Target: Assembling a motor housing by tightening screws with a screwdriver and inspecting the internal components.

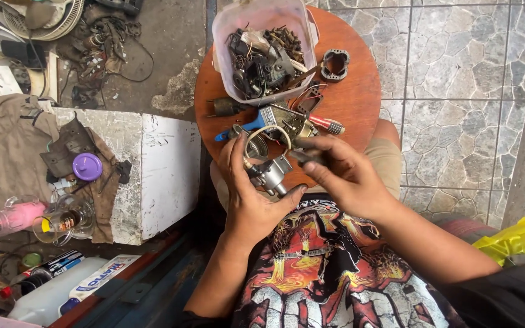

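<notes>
Printed shirt (335, 273) nearest camera. Above it, left hand (251, 188) curled around metal motor part (268, 173), steadying it over lap. Right hand (341, 173) pinches dark tool (304, 157) against part. Beyond part: round table (360, 97), parts tub (265, 48), screwdriver (326, 124).

tub of parts (264, 51) on round table (360, 91) (far side), screwdriver (320, 123) before it
</notes>
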